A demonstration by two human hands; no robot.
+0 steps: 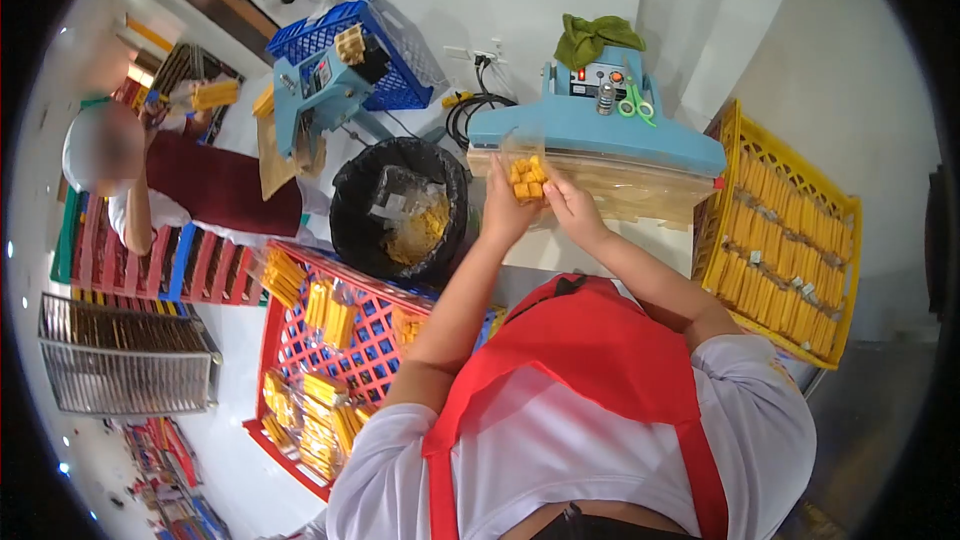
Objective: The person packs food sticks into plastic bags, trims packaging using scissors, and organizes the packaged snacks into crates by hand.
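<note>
Between my two hands is a clear plastic bag of yellow-orange stick-shaped pieces (527,178), its ends facing me. My left hand (507,208) is closed around the bag's left side and underside. My right hand (574,206) grips its lower right edge with thumb and fingers. The bag's upper part stands up in front of a light blue bag sealer (600,135). On the sealer lie green-handled scissors (636,103), and a green cloth (598,40) is draped over its top.
A yellow crate (853,270) packed with yellow sticks stands at right. Left of me are a black-lined bin (345,190) with yellow scraps and a red crate (258,410) of bagged sticks. Beyond stand another sealer (315,95), a blue crate (405,90) and a person in a maroon apron (215,180).
</note>
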